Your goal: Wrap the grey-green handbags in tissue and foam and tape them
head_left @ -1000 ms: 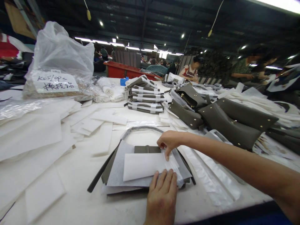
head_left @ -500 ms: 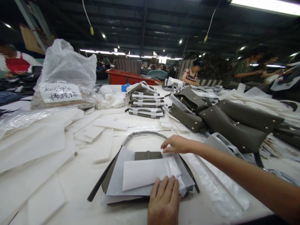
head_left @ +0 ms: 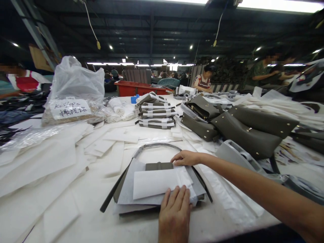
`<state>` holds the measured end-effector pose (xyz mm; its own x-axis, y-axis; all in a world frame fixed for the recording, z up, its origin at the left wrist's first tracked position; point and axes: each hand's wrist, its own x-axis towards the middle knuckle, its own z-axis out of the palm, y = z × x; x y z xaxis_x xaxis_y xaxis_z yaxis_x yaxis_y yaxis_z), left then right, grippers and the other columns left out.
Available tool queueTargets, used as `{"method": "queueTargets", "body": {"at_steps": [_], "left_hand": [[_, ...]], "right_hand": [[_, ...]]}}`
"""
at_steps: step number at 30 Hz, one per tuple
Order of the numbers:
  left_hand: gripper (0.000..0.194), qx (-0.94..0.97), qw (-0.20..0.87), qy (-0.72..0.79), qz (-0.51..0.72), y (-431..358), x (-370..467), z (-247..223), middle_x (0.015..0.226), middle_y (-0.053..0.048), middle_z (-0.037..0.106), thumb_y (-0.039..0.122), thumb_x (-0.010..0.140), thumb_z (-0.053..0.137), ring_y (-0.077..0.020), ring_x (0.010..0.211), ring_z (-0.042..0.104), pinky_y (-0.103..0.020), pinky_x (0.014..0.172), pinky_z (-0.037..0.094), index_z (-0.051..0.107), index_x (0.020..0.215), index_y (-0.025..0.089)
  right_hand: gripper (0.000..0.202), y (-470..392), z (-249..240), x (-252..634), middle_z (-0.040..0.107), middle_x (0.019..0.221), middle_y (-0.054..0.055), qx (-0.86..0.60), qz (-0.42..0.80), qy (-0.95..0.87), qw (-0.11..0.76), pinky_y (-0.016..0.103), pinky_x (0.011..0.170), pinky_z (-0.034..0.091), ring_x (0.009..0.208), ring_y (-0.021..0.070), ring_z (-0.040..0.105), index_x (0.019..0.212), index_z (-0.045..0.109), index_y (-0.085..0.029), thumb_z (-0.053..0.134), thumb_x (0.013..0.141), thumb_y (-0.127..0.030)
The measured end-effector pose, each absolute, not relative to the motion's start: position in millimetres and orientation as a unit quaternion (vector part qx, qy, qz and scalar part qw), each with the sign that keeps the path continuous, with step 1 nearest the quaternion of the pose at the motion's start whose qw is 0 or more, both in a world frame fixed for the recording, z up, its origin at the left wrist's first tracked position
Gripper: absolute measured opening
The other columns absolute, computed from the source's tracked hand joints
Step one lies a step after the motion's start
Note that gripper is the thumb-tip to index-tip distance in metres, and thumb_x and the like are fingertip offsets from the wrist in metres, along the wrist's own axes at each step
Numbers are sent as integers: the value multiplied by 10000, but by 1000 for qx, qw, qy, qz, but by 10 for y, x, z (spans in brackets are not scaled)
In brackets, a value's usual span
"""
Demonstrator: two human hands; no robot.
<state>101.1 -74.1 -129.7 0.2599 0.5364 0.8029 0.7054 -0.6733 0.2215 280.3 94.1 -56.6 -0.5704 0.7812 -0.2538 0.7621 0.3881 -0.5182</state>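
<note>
Working from afar, I am finding bare counter (head_left: 95,199) opening left of an olive handbag (head_left: 152,166), whose strap (head_left: 111,195) is jutting into that room; clear plastic sleeves (head_left: 230,199) are crowding the right side, close to the counter's near edge. Across the white surface, paper sheets (head_left: 45,168) are spreading leftward before a labeled plastic bag (head_left: 78,81), wrapped bundles (head_left: 157,114) are sitting stacked midway, and olive bags (head_left: 248,131) are heaping rightward under a dark ceiling. The handbag is lying front and center, a white packet (head_left: 154,184) resting on its tissue. My left hand (head_left: 174,212) is lying on the packet's right end, fingers outstretched; my right hand (head_left: 186,158) is curving at the handbag's upper right, and whether its fingers are gripping, I cannot tell. One second ago, they were pinching the packet's upper right end.
</note>
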Motion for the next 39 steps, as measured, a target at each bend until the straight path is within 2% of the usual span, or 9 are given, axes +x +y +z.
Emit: {"method": "queueTargets", "body": {"at_steps": [4,12,15,19,22,26,30,35,39], "left_hand": [[285,-792,87,-390,-461,-761,1003,-1319,1188,-5,724,283,1015,455,-182,1062,679,-371,986,501,663,1197,216],[306,-822,80,-385,-412,-763,932,-1283,1226,-33,705,248,972,516,-204,1113,660,-396,1000,518,627,1256,222],[313,-843,40,-374,-383,-775,822,-1153,1268,-32,682,227,969,492,-197,1131,652,-387,1009,524,622,1254,225],[271,-887,25,-319,-333,-748,482,-893,1322,-56,646,214,963,520,-161,1177,623,-294,1021,510,630,1209,193],[427,-914,114,-300,-249,-639,113,-717,1381,-81,602,238,904,647,-208,1314,524,-347,1083,464,559,1316,167],[755,-911,176,-355,-111,-453,-318,-636,1484,-95,496,333,785,787,-294,1384,440,-521,1151,358,434,1442,213],[623,-916,175,-351,-87,-387,-496,-768,1481,-109,493,238,892,652,-243,1332,510,-421,1099,434,404,1462,196],[515,-911,173,-354,-119,-421,-498,-911,1464,-107,511,172,958,513,-234,1331,510,-402,1086,444,409,1462,181],[519,-916,155,-351,-116,-422,-509,-876,1464,-105,512,192,954,523,-245,1314,528,-403,1074,459,415,1461,179]], "right_hand": [[501,671,-543,2882,655,1307,101,-495,224,-832,108,382,1065,399,1220,242,583,1275,653,-176,265,1035,-385],[397,149,-650,2826,606,1374,102,-481,167,-851,127,589,1157,237,1379,303,431,1323,609,-218,433,1001,-367],[420,-178,-695,2764,580,1403,109,-467,131,-858,171,573,1184,212,1369,281,450,1376,561,-222,430,1012,-383],[617,-580,-876,2764,437,1522,90,-423,107,-881,182,548,1187,269,1417,292,381,1501,403,-255,581,942,-448],[764,-637,-997,2803,402,1541,85,-408,82,-887,200,568,1175,292,1422,313,365,1536,321,-274,686,873,-377],[742,-577,-1011,2819,429,1522,90,-404,65,-886,218,588,1157,316,1400,322,402,1526,345,-271,685,870,-333],[509,-783,-964,2712,552,1429,71,-410,60,-873,259,590,1147,337,1319,311,512,1425,513,-289,586,924,-240],[253,-1196,-988,2400,713,1188,70,-489,299,-754,320,439,934,555,1036,275,682,1115,714,-280,534,947,-337],[279,-1215,-930,2154,727,1015,83,-513,574,-544,334,454,907,558,952,286,686,931,706,-223,615,868,-479]]}}
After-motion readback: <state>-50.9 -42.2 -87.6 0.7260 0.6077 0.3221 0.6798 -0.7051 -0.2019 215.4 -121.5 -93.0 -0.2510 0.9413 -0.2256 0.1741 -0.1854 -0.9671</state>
